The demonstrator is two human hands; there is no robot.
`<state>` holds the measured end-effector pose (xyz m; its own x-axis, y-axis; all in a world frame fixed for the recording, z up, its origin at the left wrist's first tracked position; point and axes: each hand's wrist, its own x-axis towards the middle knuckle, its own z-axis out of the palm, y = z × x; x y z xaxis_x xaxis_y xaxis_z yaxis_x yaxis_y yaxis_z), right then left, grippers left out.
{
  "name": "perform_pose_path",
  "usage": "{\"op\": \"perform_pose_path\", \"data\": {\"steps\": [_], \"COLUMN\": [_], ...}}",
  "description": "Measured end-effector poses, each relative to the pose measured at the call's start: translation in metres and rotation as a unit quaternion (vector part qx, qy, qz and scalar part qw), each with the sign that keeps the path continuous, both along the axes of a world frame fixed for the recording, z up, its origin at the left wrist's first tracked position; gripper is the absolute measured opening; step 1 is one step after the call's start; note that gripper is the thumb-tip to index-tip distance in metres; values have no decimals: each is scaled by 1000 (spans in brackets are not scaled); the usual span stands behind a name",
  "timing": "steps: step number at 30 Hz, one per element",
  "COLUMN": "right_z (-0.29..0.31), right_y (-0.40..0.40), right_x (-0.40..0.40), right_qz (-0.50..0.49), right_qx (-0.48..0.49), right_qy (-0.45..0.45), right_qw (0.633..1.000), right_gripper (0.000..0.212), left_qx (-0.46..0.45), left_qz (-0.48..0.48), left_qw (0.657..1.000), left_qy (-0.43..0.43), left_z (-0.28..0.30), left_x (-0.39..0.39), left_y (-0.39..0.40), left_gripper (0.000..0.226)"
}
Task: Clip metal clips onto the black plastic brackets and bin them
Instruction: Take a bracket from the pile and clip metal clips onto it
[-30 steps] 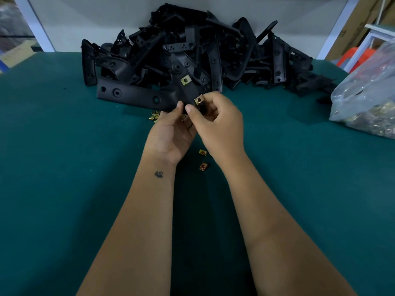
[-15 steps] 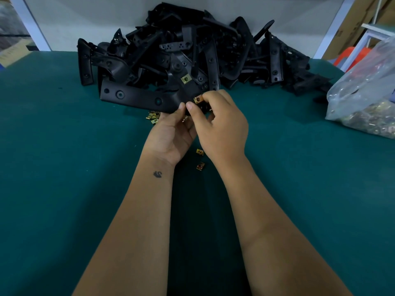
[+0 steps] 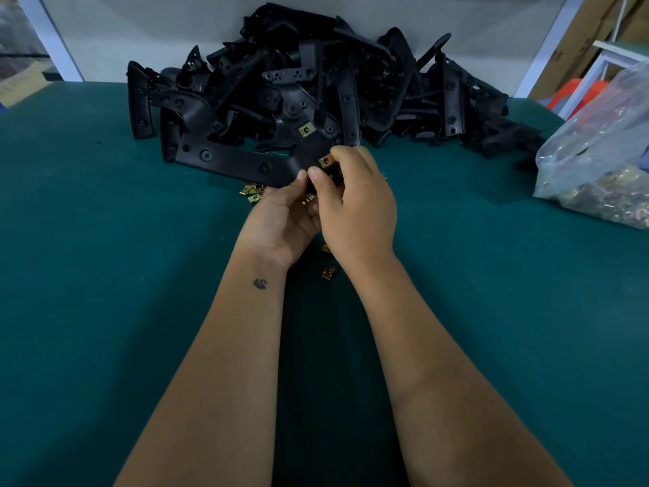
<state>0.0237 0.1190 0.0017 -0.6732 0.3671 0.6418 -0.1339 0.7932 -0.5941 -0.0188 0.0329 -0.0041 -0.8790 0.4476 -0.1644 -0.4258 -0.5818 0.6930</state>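
Note:
A long black plastic bracket (image 3: 231, 162) lies across the front of the heap, and my left hand (image 3: 281, 219) grips its near right end from below. One brass clip (image 3: 305, 129) sits on the bracket's upper arm. My right hand (image 3: 354, 202) pinches a second brass clip (image 3: 326, 160) against the bracket's end with thumb and forefinger. Loose clips lie on the green table: a small cluster (image 3: 252, 192) left of my left hand and two (image 3: 328, 273) between my wrists.
A big heap of black brackets (image 3: 316, 82) fills the back of the green table (image 3: 105, 275) against a white wall. A clear plastic bag of metal clips (image 3: 604, 163) sits at the right edge. Cardboard and an orange item stand beyond it.
Both hands stay on the bracket's end. My right thumb and forefinger have shifted slightly on the clip; the view has drifted a little.

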Motion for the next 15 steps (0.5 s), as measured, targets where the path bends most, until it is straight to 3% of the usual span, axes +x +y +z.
{"op": "perform_pose_path", "data": {"steps": [9, 15], "right_z": [2, 3], "right_y": [0, 1], "right_x": [3, 5], "right_qz": [30, 3], "right_qx": [-52, -22], "right_qy": [10, 65], "right_qw": [998, 998], "right_gripper": [39, 28], "left_qx": [20, 2], "left_qz": [-24, -45], "left_qw": [999, 998], "left_qy": [33, 45], "left_z": [0, 2], "left_x": [2, 5], "left_y": [-1, 4], "left_gripper": [25, 24]}}
